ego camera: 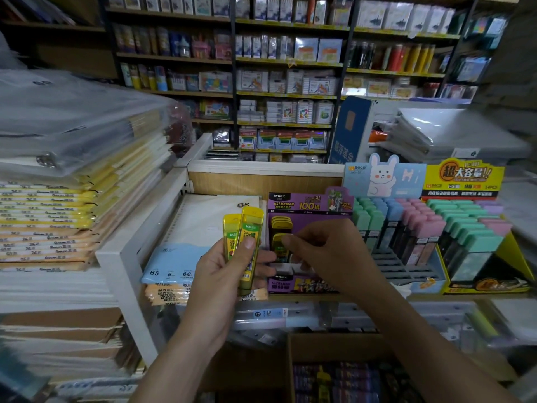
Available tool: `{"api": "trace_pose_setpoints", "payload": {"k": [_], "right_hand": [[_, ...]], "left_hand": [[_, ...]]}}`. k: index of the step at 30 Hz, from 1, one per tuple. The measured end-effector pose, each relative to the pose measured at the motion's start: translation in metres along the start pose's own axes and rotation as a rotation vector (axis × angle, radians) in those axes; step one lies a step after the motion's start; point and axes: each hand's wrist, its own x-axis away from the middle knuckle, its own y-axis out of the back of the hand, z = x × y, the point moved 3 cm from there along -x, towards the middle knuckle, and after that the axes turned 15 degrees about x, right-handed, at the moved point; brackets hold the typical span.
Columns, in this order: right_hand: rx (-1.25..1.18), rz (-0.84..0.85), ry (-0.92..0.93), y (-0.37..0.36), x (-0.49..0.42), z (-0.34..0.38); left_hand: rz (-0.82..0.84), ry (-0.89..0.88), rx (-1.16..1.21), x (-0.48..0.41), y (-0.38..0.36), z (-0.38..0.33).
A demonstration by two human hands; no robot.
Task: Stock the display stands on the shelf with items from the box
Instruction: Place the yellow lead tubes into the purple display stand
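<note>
While left hand (216, 274) grips two cases (245, 239), right hand (325, 251) pinches another.

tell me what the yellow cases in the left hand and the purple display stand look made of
Yellow cases in the left hand: translucent glossy plastic, probably hard; light shows through them and their edges shine, with printed labels stuck on. Purple display stand: likely printed cardboard, matte to slightly glossy; flat folded panels with a cut-out header.

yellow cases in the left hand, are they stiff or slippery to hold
Probably stiff: the yellow cases keep straight edges under the thumb of the left hand. Likely light, since two sit fanned in one grip. Their glossy plastic looks smooth, so they may slide against each other.
</note>
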Motion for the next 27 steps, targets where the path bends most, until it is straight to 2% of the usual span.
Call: {"api": "trace_pose_setpoints", "payload": {"k": [8, 16, 22, 27], "right_hand": [[-0.321, 0.121, -0.012, -0.004, 0.007, 0.01], [-0.45, 0.123, -0.032, -0.006, 0.009, 0.01], [-0.531, 0.061, -0.083, 0.007, 0.008, 0.0], [-0.512, 0.003, -0.079, 0.012, 0.002, 0.001]], "left_hand": [[0.053, -0.002, -0.076, 0.001, -0.001, 0.007], [0.175, 0.031, -0.047, 0.005, -0.004, 0.015], [0.013, -0.002, -0.011, 0.004, 0.006, 0.004], [0.021, -0.004, 0.033, 0.001, 0.013, -0.002]]}}
